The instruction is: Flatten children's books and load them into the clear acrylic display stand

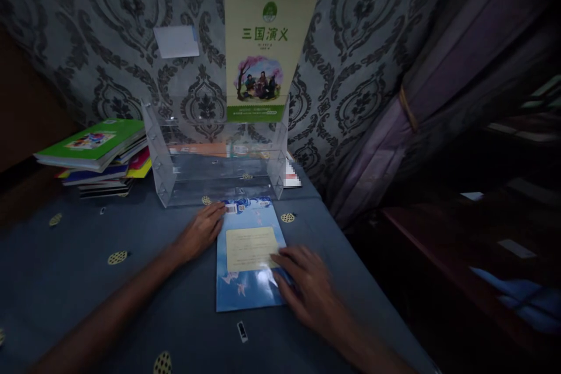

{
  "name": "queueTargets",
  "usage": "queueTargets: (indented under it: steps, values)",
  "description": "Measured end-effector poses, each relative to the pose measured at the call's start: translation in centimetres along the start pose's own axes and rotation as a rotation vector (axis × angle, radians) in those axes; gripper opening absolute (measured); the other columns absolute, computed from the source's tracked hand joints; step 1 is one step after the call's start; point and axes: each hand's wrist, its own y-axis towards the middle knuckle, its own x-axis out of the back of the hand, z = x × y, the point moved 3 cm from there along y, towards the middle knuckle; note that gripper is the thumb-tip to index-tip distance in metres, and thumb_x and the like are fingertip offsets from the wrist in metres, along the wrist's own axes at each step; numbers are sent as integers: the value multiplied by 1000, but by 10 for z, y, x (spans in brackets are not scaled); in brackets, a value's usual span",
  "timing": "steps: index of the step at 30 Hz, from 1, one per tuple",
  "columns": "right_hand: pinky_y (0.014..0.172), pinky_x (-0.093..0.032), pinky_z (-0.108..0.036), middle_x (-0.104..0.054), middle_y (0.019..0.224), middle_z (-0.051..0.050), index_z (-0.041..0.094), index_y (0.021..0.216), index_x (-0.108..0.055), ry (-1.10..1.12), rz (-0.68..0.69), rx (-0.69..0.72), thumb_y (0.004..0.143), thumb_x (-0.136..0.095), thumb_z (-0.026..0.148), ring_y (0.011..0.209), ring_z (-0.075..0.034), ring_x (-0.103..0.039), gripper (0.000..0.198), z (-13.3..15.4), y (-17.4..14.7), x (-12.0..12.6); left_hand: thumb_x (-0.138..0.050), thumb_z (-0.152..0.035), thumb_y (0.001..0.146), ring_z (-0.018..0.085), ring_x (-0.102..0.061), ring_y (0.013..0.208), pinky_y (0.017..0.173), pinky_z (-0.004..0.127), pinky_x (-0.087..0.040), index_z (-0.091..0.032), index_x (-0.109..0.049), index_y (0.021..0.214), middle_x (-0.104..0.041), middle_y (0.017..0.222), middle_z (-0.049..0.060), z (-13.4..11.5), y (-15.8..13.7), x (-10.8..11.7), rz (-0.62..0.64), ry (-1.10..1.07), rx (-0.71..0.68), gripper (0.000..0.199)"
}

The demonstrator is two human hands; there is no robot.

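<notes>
A blue book (249, 292) with a pale text panel lies on the table, its barcode end pointing away from me. My left hand (204, 234) rests at its far left edge, fingers stretched out and touching the corner. Over the right edge is my right hand (309, 283), fingers apart and slightly blurred, with the thumb reaching onto the cover. Just beyond the book stands a clear acrylic rack (161, 160) with several tiers. In its upper back tier a green and cream book (258, 41) stands upright, its cover facing me.
A stack of books (94, 143), green one on top, sits left of the rack. White paper (177, 42) is on the patterned wall. The dark blue tablecloth (144, 310) ends along a slanting right edge, beyond which hangs a tied purple curtain (377, 146).
</notes>
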Motion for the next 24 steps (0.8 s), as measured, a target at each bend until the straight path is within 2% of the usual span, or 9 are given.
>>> queueTargets:
  steps: [3,5,7,10,13,17,24]
  values:
    - [102,-49,-51,-61,133,-16,18,133,-57,108,93,104,95,-48,24,124,-30,-56,39,9,47,-24,-42,-25,101,24,-58,125,107,47,-47,-15,-57,129,-62,133,13,3,5,-3,-26,1,7,33]
    - [110,-44,-50,-52,144,-17,15,143,-47,156,142,152,97,-43,24,136,-29,-47,47,14,79,-46,-41,-25,101,24,-58,125,106,46,-48,-15,-57,128,-63,132,13,4,6,-4,-23,-13,9,33]
    - [114,-39,-50,-48,148,-20,10,146,-41,172,201,146,98,-38,25,140,-28,-42,50,13,106,-68,-41,-25,100,25,-59,124,104,45,-50,-15,-58,126,-64,130,14,5,5,-5,-26,-15,17,32]
    - [115,-38,-47,-52,144,-22,6,144,-44,149,245,102,99,-36,22,137,-28,-46,48,4,127,-89,-42,-28,100,25,-61,120,102,44,-51,-17,-59,123,-65,127,14,6,4,-6,-35,2,15,31]
    - [115,-39,-47,-55,143,-17,13,143,-47,146,232,110,98,-37,17,135,-25,-49,46,-11,126,-93,-41,-29,101,25,-63,119,101,43,-52,-17,-61,122,-67,126,12,7,5,-7,-40,18,-5,31]
    - [116,-37,-49,-56,143,-12,20,142,-50,131,203,106,98,-39,16,135,-23,-49,46,-42,108,-80,-40,-31,101,25,-62,120,101,44,-52,-17,-61,123,-66,129,12,9,5,-9,-30,44,3,34]
    - [115,-34,-55,-60,140,-11,22,137,-55,165,141,16,98,-41,18,132,-24,-53,42,-100,83,-57,-38,-32,102,26,-63,118,98,44,-54,-16,-61,125,-66,128,13,8,4,-7,-49,70,-42,36]
